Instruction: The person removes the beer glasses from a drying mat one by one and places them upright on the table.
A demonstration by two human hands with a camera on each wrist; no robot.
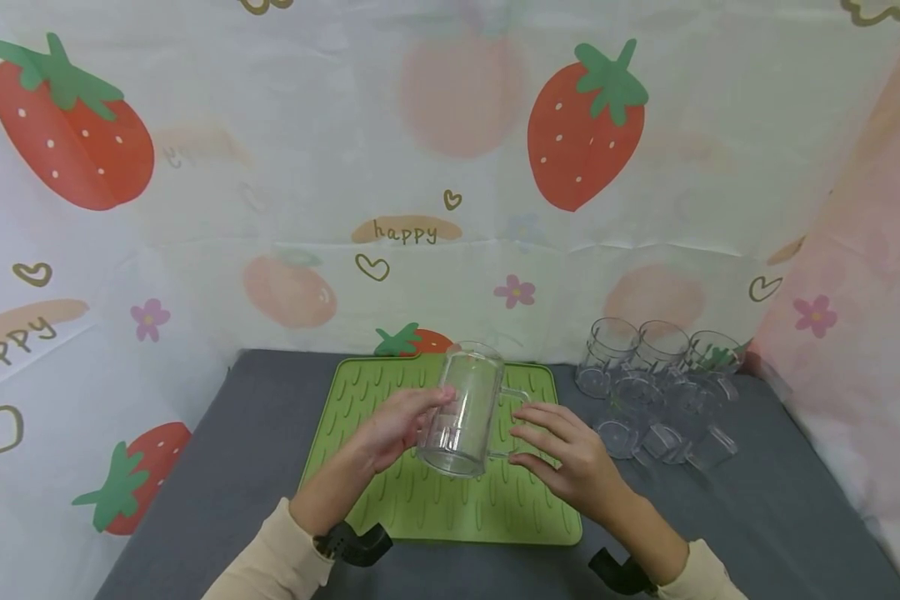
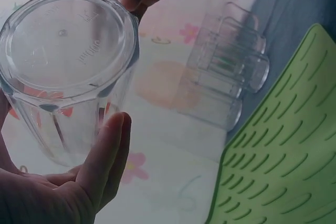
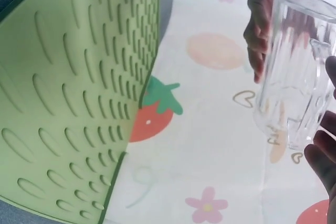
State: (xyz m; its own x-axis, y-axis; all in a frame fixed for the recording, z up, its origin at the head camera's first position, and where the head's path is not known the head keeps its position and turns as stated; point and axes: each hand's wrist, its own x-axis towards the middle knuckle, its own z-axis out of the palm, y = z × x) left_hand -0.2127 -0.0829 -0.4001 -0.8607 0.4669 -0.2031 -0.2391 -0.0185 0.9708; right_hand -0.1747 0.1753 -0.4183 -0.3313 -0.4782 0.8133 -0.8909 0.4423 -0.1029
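My left hand (image 1: 397,429) grips a clear mug (image 1: 461,412) by its side, thumb and fingers around the wall. It is held over the green mat (image 1: 330,425), slightly tilted, its handle to the right. From the left wrist view, the round base of the mug (image 2: 63,45) faces the camera. Beside the handle is my right hand (image 1: 566,454), its fingers spread and loosely bent with the tips right at the handle. The right wrist view shows those fingers (image 3: 323,153) next to the mug's handle side.
Several more clear mugs (image 1: 663,346) stand and lie grouped at the back right of the grey tabletop (image 1: 765,517). Behind the table hangs a white cloth (image 1: 307,167) printed with strawberries, flowers and hearts.
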